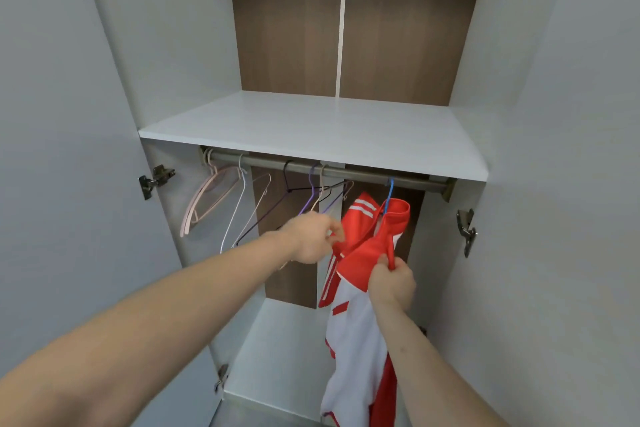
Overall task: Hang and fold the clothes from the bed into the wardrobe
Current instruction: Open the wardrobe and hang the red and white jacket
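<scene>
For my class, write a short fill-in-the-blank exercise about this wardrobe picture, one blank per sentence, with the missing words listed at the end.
1. The red and white jacket hangs from a ____ hanger hooked on the rail.
2. The right hand grips the jacket's ____ fabric.
3. The left hand pinches the jacket to the ____ of the right hand.
4. The empty hangers hang ____ the white shelf.

Missing words: blue; red; left; below
</scene>
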